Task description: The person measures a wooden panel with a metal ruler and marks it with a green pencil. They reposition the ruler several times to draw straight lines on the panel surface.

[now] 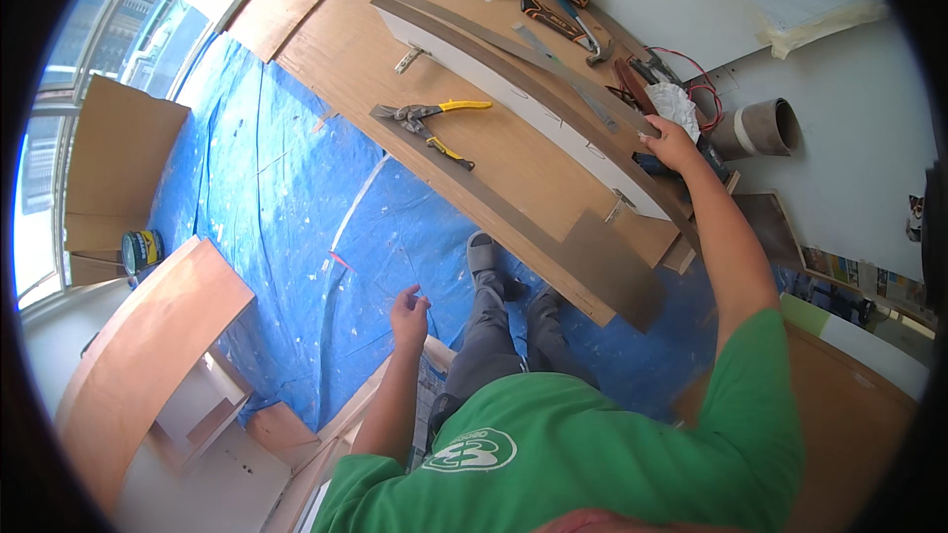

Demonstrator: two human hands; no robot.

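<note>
- Right hand (pixel 671 141): grip closed on end of long curved brown veneer strip (pixel 513 51) atop worktop (pixel 346 49).
- Left hand (pixel 409 318): released, empty, over blue tarpaulin (pixel 267 197).
- Yellow-handled snips (pixel 434 116) well left of right grip.

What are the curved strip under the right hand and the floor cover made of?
Curved strip: looks like thin wood veneer or laminate, matte brown, bending along the white curved panel where the right hand touches it. Floor cover: plastic tarp, glossy blue, creased, paint-speckled.
</note>
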